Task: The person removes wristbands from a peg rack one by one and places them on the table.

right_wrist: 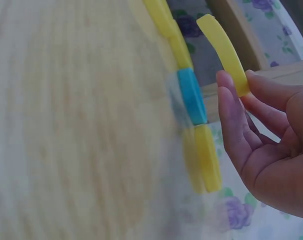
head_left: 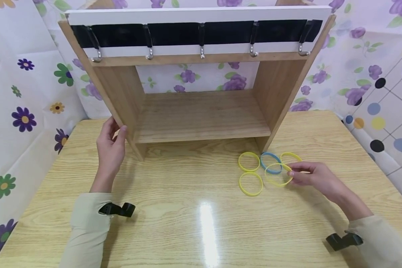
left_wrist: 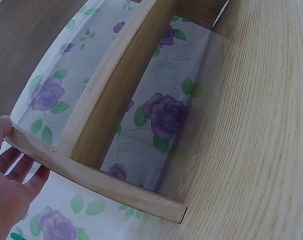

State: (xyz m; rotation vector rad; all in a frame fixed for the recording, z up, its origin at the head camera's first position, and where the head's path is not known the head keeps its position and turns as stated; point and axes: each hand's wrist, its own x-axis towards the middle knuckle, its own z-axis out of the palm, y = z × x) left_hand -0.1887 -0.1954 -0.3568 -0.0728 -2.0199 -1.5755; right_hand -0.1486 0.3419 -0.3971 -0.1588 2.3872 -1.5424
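Note:
My left hand (head_left: 111, 150) grips the side panel of a wooden hook rack (head_left: 204, 136) near its lower left, thumb on one side and fingers round the other. In the left wrist view the fingers curl round the edge of that panel (left_wrist: 116, 191). Between thumb and fingers, my right hand (head_left: 316, 180) pinches a thin yellow ring (right_wrist: 225, 50), raised over the table. Beside it lie a blue ring (head_left: 273, 172) and several yellow rings (head_left: 251, 194), grouped by the rack's right foot.
Several silver hooks (head_left: 202, 52) hang along the rack's black-and-white top rail (head_left: 174, 34). The rack stands towards the back of the wood-grain table (head_left: 160, 223). Flower-patterned sheets (head_left: 30, 149) close off the left and back, and a dotted sheet (head_left: 393, 126) hangs at the right.

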